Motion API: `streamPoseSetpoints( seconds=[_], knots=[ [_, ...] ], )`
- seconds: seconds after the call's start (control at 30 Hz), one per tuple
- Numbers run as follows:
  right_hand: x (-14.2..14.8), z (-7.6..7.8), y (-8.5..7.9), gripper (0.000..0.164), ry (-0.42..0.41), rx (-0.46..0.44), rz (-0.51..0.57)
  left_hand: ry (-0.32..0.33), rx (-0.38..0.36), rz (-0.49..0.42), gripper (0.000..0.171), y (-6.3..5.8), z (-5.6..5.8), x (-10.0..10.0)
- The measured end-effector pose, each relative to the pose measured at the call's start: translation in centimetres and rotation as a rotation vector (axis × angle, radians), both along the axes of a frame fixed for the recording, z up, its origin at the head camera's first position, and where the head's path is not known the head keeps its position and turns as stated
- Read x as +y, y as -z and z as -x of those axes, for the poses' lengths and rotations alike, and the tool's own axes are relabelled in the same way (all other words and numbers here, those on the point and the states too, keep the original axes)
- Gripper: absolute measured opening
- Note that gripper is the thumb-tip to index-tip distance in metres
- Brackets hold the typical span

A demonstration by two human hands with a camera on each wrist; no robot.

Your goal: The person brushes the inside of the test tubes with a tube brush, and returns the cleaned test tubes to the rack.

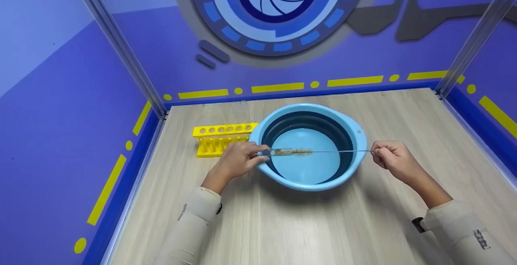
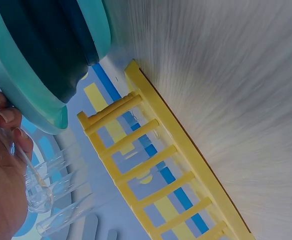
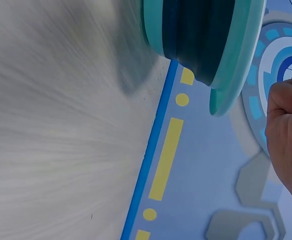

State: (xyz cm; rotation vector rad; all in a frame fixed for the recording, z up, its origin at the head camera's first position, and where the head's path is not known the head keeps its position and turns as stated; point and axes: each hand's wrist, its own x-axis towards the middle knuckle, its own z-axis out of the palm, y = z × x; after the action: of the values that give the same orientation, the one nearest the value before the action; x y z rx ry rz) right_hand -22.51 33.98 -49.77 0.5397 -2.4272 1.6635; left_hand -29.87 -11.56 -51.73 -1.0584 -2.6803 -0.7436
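Over the light blue basin (image 1: 305, 186), my left hand (image 1: 241, 158) pinches a clear glass test tube (image 1: 278, 152) between thumb and fingers, near its left end. The tube lies roughly level. A tan-bristled test tube brush (image 1: 305, 151) sits partly inside it, with some bristles showing beyond its right end. From the bristles a thin wire handle runs right across the basin, and my right hand (image 1: 391, 158) grips its far end with curled fingers. In the left wrist view, the left fingers (image 2: 8, 117) are beside the basin's rim.
A yellow test tube rack (image 1: 225, 129) stands left of the basin, partly behind the left hand. Several clear tubes (image 2: 60, 217) rise by the rack in the left wrist view. Blue printed walls (image 1: 282, 73) enclose the wooden table (image 1: 291, 224) at the back and sides.
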Motion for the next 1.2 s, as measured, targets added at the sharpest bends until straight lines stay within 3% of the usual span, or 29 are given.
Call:
streamPoseSetpoints(
  seconds=[0.5,0.97,1.2],
  knots=[
    [0.8,-0.3,-0.5,0.038,-0.012,-0.003,0.036,-0.011,-0.024,-0.037,0.038,0.0,-0.2,-0.2],
    [2.1,-0.9,-0.2,0.038,0.031,0.009,0.076,-0.023,-0.037,-0.049,0.038,0.2,-0.3,-0.1],
    [3.8,-1.5,0.1,0.037,0.084,-0.059,0.171,-0.048,-0.045,-0.058,0.038,0.3,-0.2,-0.3]
  ],
)
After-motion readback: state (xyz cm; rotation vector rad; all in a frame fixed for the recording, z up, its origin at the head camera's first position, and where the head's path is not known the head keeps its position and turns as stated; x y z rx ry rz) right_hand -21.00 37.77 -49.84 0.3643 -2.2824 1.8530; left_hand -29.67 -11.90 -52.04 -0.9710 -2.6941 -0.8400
